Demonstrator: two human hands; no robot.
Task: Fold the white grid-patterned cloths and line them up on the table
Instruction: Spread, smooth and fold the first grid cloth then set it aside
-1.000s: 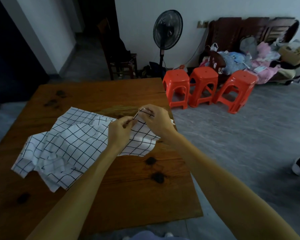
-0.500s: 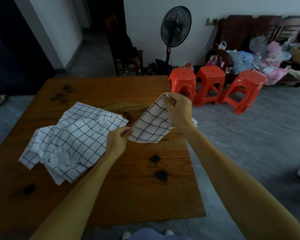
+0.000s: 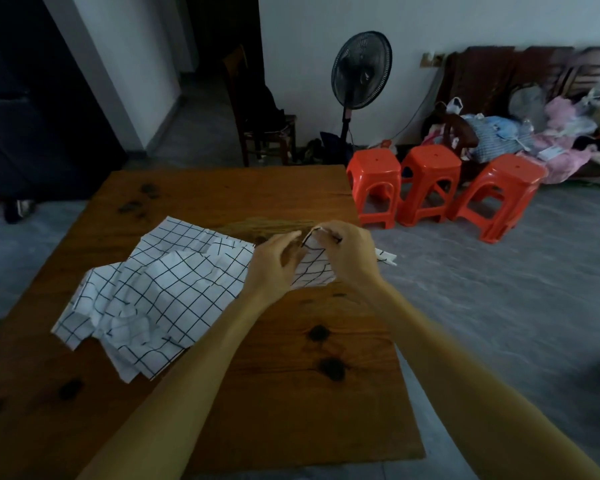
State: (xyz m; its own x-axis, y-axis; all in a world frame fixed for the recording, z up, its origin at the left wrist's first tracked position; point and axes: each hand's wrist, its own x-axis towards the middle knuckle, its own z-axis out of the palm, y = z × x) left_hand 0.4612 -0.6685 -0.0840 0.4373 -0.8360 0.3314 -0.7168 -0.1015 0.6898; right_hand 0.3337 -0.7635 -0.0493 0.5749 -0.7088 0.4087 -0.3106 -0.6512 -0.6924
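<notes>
**Both hands pinching one grid cloth at worktop's right edge**

Head view: left hand [image 3: 274, 263] and right hand [image 3: 352, 252] meet over the small white cloth with black grid lines [image 3: 314, 271], fingers curled, each grip pinching its upper edge, corners brought together. Cloth hangs between the hands, just above the brown wooden worktop [image 3: 291, 393]; one corner pokes out past the right hand. Long axis runs roughly left-right. Crumpled pile of white grid-patterned cloths [image 3: 160, 296] lies left of the grips, touching the left wrist; left hand nearer. Likely step: first fold under way, nothing lined up yet. Three orange plastic stools [image 3: 430, 181] beyond.
</notes>
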